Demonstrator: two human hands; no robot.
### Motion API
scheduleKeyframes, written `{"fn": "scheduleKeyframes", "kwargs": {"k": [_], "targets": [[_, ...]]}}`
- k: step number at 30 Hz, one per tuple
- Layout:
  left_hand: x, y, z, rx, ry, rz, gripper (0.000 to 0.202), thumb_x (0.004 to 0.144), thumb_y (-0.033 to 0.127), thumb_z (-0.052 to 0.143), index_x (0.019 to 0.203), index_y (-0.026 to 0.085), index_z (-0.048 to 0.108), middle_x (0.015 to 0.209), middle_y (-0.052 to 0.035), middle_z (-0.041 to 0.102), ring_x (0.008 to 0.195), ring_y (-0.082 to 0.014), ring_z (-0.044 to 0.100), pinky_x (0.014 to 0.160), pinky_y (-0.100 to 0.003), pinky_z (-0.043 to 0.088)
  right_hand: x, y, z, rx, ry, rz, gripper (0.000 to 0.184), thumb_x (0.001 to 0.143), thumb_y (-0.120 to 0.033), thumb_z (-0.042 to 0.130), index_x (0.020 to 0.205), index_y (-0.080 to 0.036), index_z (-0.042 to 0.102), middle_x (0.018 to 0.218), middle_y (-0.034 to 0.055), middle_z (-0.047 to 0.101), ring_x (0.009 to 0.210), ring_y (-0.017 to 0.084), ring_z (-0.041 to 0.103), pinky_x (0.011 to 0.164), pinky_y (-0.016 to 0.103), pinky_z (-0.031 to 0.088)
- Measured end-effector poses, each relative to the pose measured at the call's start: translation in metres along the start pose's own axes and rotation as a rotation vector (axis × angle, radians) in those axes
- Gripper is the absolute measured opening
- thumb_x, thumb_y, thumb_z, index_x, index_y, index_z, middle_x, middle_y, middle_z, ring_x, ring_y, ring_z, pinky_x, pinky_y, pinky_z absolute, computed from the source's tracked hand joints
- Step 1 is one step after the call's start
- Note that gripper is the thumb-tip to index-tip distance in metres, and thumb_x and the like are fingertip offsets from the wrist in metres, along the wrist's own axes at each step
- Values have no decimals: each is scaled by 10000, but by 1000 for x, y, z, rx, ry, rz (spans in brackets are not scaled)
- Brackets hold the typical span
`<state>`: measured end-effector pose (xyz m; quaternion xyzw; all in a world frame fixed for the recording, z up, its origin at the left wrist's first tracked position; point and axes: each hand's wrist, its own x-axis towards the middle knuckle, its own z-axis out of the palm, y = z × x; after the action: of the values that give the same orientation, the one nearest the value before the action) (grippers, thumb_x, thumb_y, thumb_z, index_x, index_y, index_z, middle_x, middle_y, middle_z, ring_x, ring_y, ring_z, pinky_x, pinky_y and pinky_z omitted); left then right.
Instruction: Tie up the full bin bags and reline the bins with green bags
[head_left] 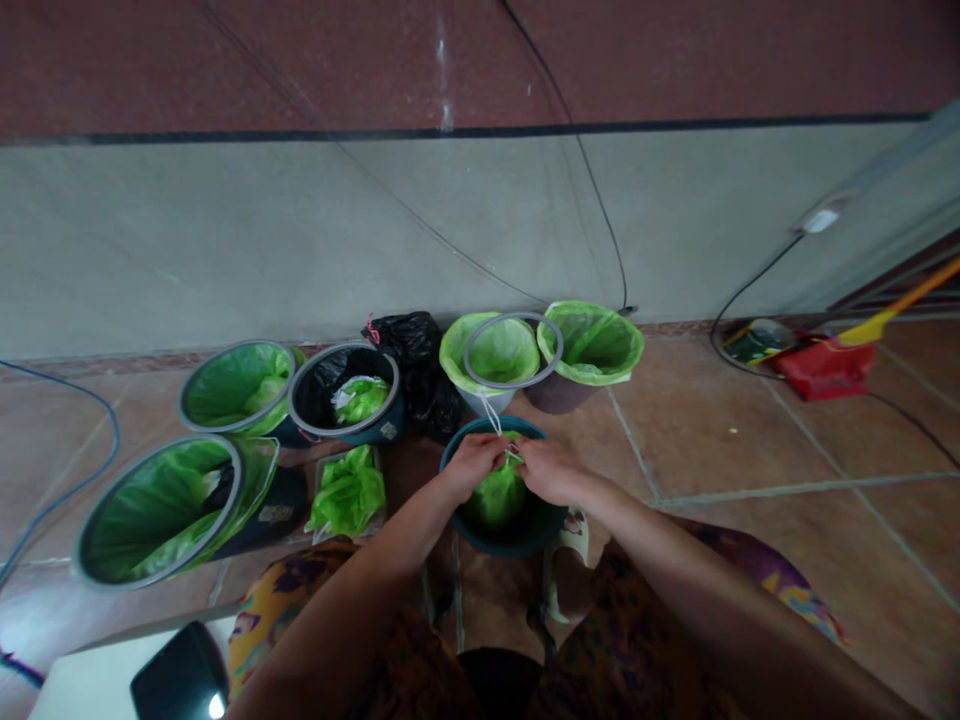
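Observation:
A green plastic bag [496, 500] sits inside a dark teal bucket [517, 545] between my knees. My left hand [477, 462] and my right hand [549, 468] meet at the bag's gathered neck, fingers closed. Between them runs a white drawstring [491, 412], its loop standing up above the left fingers. The right fingers pinch at the string and the bag's top. Just beyond the bucket, a grey ring [551, 345] lies across two lined bins.
Behind stand a white lined bin [450, 355] and a dark lined bin [592, 375]. To the left are several lined bins [236, 480], a black bag [412, 345] and a small green-bagged container [349, 490]. A red dustpan [825, 370] lies right; cables [112, 430] cross the floor.

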<state>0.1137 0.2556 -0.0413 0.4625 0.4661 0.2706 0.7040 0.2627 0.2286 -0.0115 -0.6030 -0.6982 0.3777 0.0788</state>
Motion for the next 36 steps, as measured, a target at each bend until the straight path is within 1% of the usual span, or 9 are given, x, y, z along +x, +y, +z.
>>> {"fn": "scheduleKeyframes", "kwargs": {"k": [5,8,14,17,20,23,27,30,36], "targets": [[-1,1,1,-41,33,-52,342,718,443,670,589,145,562,444,73,376,425,-37,285,463,-221,190,5,-6,-24,-310,67,100,257,908,-256,444,864,-139,668,940,151,697,881,228,635,720,294,403],[-1,1,-1,-85,52,-22,338,681,446,705,607,130,607,486,41,471,455,-45,354,475,-215,241,3,-8,-34,-264,36,65,286,896,-276,464,740,-142,663,796,98,681,733,170,603,619,257,360],[1,4,-8,-75,47,9,272,608,364,755,675,108,696,647,-23,625,549,-69,465,530,-217,333,-8,-21,-24,20,-247,-97,308,898,-255,439,703,-163,658,542,-1,573,528,109,497,533,222,330],[2,8,-11,50,-42,60,176,621,274,727,695,117,697,647,-12,638,567,-79,487,564,-214,365,-9,-19,-22,-103,-239,-64,241,857,-269,521,697,-174,676,617,34,640,607,145,560,583,239,366],[0,14,-13,239,-126,138,101,670,222,667,721,136,684,640,-1,635,592,-94,511,592,-212,391,-5,-8,-25,-170,-49,31,140,809,-238,580,820,-190,711,840,82,712,789,199,621,685,259,407],[-5,19,-13,463,-175,244,97,737,174,580,760,164,673,671,-1,637,626,-108,535,633,-218,423,4,0,-25,-37,75,-16,256,792,-146,534,976,-201,703,989,76,714,888,194,620,775,263,422],[-12,25,-12,714,-146,473,106,758,125,559,758,195,637,773,-7,657,776,-145,598,885,-297,443,17,4,-19,254,17,-190,330,777,-108,460,1010,-189,679,876,22,697,790,145,597,745,243,435],[-17,28,-12,843,-90,588,174,779,99,538,856,219,638,791,-3,669,816,-161,613,1084,-403,303,21,7,-13,363,-20,-182,263,741,-100,447,874,-163,666,740,-10,637,678,115,545,653,216,420],[-24,29,-18,1050,-61,698,206,804,116,523,913,229,656,826,-21,702,838,-173,640,1148,-456,165,15,1,-12,520,-130,-88,184,728,-109,483,815,-162,636,619,-34,586,515,82,483,495,188,377]]}}
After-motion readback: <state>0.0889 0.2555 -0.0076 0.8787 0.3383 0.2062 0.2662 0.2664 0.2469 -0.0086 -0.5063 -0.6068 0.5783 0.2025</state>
